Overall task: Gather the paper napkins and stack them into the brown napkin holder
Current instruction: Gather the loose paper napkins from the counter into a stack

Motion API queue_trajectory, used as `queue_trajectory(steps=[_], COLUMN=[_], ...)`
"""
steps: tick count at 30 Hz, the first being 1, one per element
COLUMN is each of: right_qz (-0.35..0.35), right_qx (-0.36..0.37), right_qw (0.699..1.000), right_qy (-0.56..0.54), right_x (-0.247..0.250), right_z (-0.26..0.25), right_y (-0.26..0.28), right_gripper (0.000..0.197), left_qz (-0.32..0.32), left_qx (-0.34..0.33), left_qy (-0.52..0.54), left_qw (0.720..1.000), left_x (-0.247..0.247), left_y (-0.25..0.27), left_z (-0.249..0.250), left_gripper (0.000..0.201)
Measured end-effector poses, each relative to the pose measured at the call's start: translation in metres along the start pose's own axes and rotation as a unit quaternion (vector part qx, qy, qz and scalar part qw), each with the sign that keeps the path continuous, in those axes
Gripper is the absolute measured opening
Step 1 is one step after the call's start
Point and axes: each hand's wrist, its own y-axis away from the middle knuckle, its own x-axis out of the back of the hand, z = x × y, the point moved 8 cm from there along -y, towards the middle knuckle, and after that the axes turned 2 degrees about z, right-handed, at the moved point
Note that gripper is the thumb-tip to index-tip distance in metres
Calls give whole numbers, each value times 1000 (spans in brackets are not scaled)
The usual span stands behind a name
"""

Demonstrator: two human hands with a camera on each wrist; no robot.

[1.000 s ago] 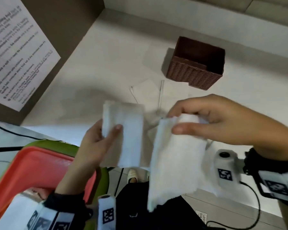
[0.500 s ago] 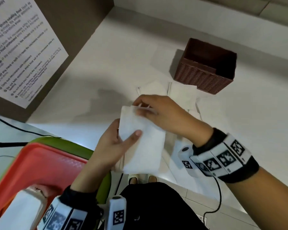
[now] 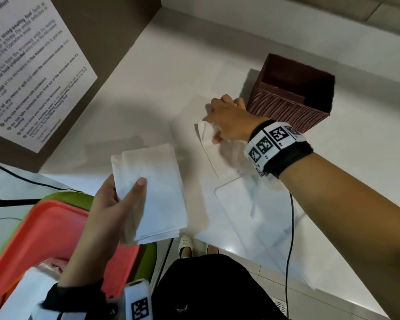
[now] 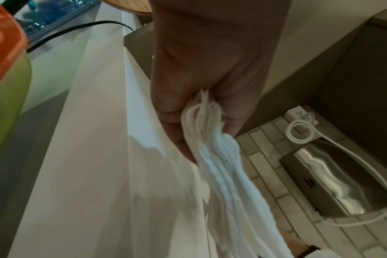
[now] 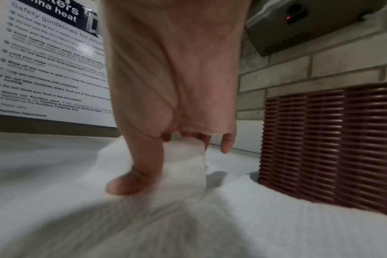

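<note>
Napkins are seen in both hands. A stack of folded napkins [image 3: 153, 192] is gripped by the left hand [image 3: 111, 209], with the thumb pressed on top and the fingers curled under it, above the near edge of the white counter [image 3: 171, 72]. From the left wrist view the layered edges of this stack are pinched between thumb and fingers. One napkin [image 3: 206, 132] on the counter is pinched by the right hand [image 3: 229, 118] between the thumb and the curled fingers, and its edge is lifted. The brown napkin holder [image 3: 291, 93] stands just beside the right hand, and no napkin can be seen in it. More napkins [image 3: 240, 204] lie flat on the counter under the right forearm.
</note>
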Motion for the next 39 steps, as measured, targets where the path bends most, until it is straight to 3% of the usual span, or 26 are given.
queue_trajectory(steps=[3, 6, 8, 12, 17, 19, 21, 26, 32, 39], right_qz=[48, 188, 246, 145, 13, -13, -12, 5, 33, 7], right_qx=[-5, -30, -55, -109, -142, -143, -159, -176, -174, -205], right_qw=[992, 944, 916, 888, 935, 957, 965, 972, 981, 969], right_qy=[-119, -270, -313, -424, -326, -251, -207, -158, -80, -135], right_x=[16, 65, 97, 110, 67, 39, 18, -5, -13, -22], right_z=[2, 21, 37, 63, 72, 74, 78, 80, 81, 89], right_y=[12, 52, 93, 145, 119, 94, 75, 62, 62, 56], right_gripper=[47, 45, 31, 16, 11, 31, 50, 42, 49, 62], left_qz=[4, 7, 10, 9, 3, -2, -4, -5, -3, -4], left_qx=[-4, -6, -5, -3, 0, -3, -8, -10, -1, -8], left_qy=[0, 4, 7, 8, -5, -12, -18, -20, -25, -45], left_qw=[1000, 1000, 1000, 1000, 1000, 1000, 1000, 1000, 1000, 999], left_x=[-1, -1, 0, -3, -14, -20, -22, -19, -17, -32], left_y=[-3, -6, -8, -13, -12, -11, -9, -4, -5, -9], left_z=[1, 2, 2, 0, 2, 4, 4, 1, -1, 9], left_gripper=[38, 31, 31, 32, 30, 30, 29, 34, 40, 31])
